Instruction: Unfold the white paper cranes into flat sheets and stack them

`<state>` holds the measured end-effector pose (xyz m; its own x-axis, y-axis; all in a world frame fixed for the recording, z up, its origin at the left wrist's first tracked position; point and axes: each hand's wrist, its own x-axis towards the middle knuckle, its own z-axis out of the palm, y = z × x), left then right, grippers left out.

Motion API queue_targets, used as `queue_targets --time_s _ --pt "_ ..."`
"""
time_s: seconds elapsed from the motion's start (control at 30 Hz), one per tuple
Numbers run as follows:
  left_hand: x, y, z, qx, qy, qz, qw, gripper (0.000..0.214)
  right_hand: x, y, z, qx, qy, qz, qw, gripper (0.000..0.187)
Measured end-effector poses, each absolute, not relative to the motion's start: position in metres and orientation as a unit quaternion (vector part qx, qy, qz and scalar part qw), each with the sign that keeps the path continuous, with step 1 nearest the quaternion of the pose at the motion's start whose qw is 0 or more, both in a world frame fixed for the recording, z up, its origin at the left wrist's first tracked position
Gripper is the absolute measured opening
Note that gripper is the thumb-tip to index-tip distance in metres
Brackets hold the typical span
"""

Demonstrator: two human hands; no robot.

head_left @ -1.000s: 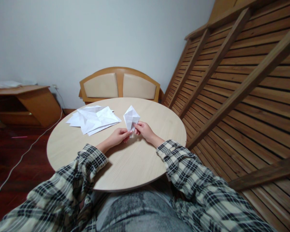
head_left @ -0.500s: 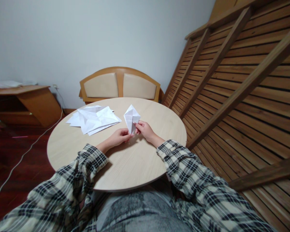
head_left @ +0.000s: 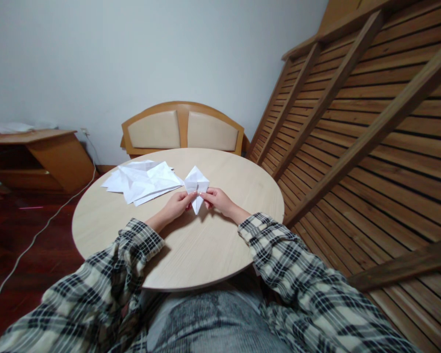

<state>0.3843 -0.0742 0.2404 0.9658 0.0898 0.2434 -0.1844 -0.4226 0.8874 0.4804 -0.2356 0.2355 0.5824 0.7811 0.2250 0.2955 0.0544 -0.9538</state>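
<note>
A folded white sheet of paper [head_left: 197,180], kite-shaped with one point away from me and one toward me, is held between both hands above the round table. My left hand [head_left: 179,203] pinches its left edge, thumb on top. On the other side my right hand [head_left: 218,201] grips the right edge, its thumb tip close to the left thumb near the paper's middle. The fingers beneath the paper are partly hidden. Left of the hands lies a loose pile of creased white papers [head_left: 143,181].
The round pale wooden table [head_left: 206,255] is before me. Behind it stands a wooden headboard [head_left: 183,125] with cream panels. A slatted wooden frame [head_left: 353,147] leans at the right. At the left are a low wooden desk [head_left: 59,162] and a white cable [head_left: 40,233] on the floor.
The folded paper has shifted slightly left and toward me. My left hand has moved from its lower tip to its left edge, and both thumbs now meet near its middle.
</note>
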Motion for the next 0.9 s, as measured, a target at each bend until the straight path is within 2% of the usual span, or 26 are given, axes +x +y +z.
queue_targets --time_s 0.47,0.77,0.9 --pt "0.383 -0.076 0.242 0.787 -0.034 0.055 0.613 0.045 0.483 -0.235 0.235 -0.659 -0.378 0.18 0.625 0.045" --pt "0.381 -0.078 0.246 0.813 -0.003 0.116 0.571 0.051 0.479 -0.236 0.238 -0.664 -0.399 0.178 0.606 0.047" --pt "0.382 -0.077 0.248 0.811 -0.021 0.139 0.567 0.048 0.477 -0.237 0.239 -0.661 -0.404 0.196 0.601 0.045"
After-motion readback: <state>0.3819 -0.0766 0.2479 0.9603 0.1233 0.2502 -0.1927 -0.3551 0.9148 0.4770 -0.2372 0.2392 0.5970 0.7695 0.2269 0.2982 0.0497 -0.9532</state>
